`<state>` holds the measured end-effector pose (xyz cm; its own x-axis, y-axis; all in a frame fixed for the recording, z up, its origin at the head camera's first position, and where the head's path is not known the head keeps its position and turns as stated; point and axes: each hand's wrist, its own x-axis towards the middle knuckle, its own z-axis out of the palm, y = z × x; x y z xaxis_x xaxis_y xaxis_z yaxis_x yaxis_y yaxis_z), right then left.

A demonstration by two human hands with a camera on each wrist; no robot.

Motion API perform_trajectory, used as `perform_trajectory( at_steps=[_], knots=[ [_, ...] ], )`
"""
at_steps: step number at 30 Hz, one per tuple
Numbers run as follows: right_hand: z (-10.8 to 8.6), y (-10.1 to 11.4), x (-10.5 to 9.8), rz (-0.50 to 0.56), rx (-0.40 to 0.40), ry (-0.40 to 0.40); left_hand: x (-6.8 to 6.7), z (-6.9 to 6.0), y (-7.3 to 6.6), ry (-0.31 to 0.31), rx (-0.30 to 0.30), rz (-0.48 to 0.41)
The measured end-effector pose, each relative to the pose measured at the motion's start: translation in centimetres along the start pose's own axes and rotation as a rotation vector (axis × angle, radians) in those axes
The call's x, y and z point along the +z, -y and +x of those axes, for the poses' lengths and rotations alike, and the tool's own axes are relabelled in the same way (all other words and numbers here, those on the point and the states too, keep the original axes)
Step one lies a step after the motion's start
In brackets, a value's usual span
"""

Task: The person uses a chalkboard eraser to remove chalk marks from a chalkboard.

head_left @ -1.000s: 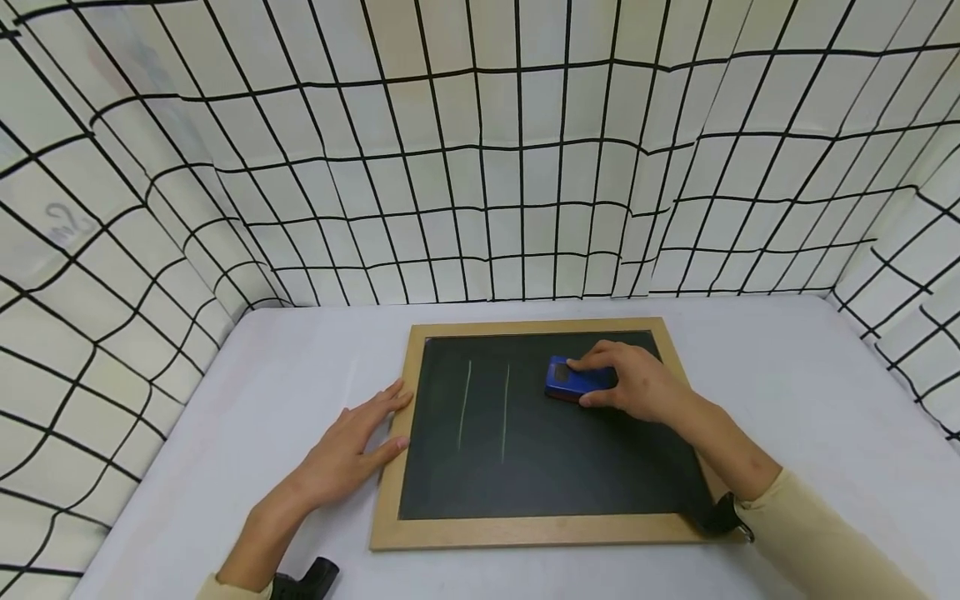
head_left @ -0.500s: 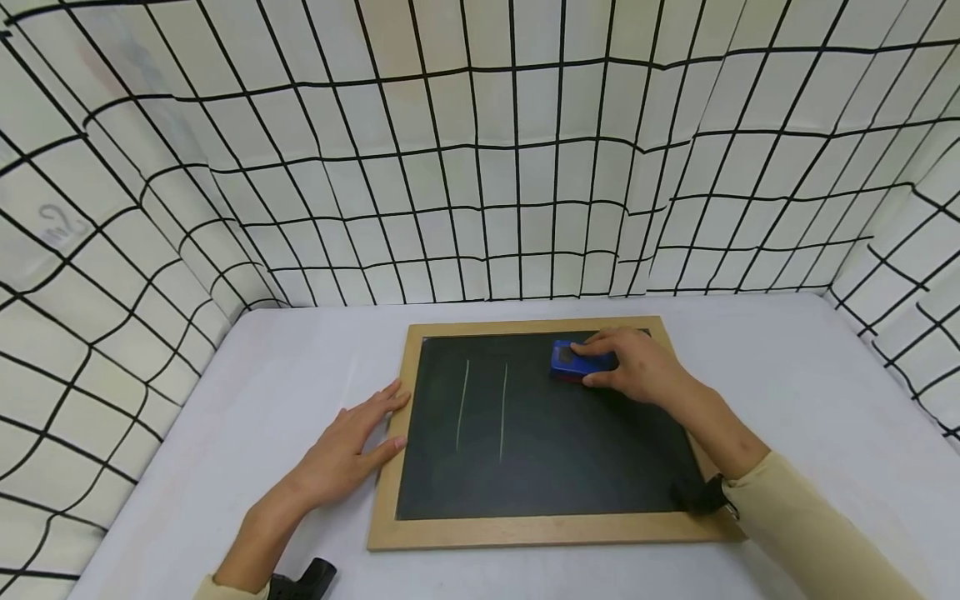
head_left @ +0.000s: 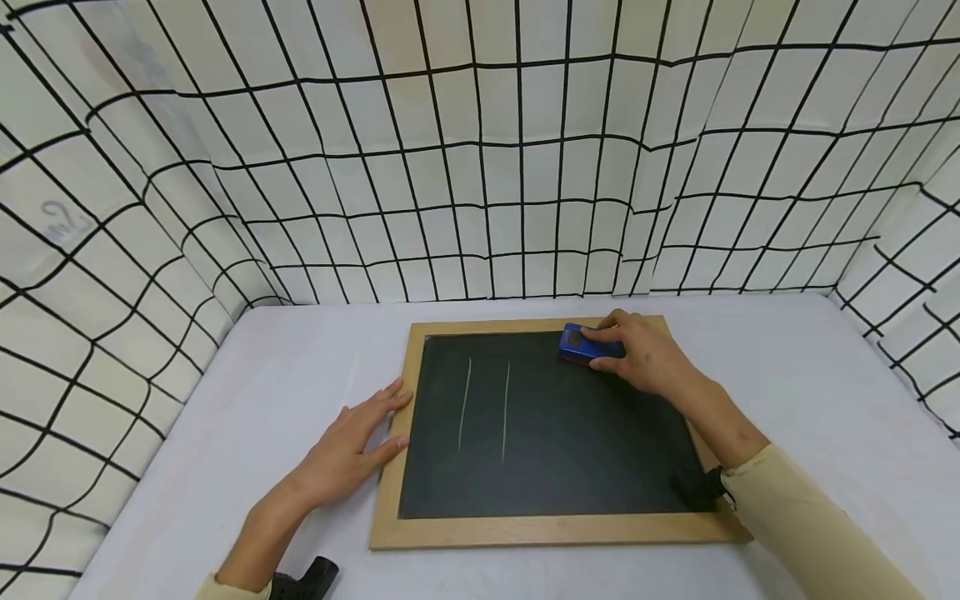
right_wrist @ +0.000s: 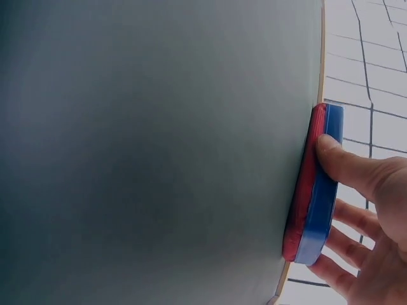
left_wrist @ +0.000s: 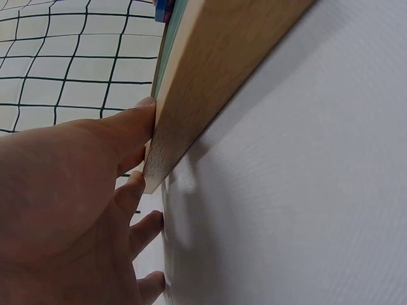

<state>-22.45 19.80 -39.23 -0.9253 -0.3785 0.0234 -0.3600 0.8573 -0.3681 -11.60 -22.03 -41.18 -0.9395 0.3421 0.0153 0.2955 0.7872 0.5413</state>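
A chalkboard (head_left: 570, 450) in a light wooden frame lies on a white-covered table. Two thin chalk lines (head_left: 506, 412) run down its left half. Near the top right of the board, my right hand (head_left: 648, 354) grips a blue eraser (head_left: 573, 343) between thumb and fingers. Its red underside (right_wrist: 304, 190) lies against the dark surface in the right wrist view. My left hand (head_left: 341, 454) rests at the board's left edge, thumb and fingertips touching the wooden frame (left_wrist: 197, 82), fingers spread and fairly straight.
White walls with a black grid (head_left: 480, 158) rise behind the table and on both sides. White tabletop (head_left: 810, 367) surrounds the board. A black wrist device (head_left: 307, 579) sits under the left wrist and another (head_left: 701, 490) under the right.
My right hand has slid the eraser up the board toward the top frame and slightly right. The left hand and the two chalk lines look unchanged.
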Motion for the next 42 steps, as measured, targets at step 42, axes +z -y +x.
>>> perform_trajectory(
  at_steps=[42],
  knots=[
    [0.08, -0.03, -0.13, 0.047, 0.001, -0.035, 0.03, -0.05, 0.05, -0.008, -0.002, -0.012]
  ],
)
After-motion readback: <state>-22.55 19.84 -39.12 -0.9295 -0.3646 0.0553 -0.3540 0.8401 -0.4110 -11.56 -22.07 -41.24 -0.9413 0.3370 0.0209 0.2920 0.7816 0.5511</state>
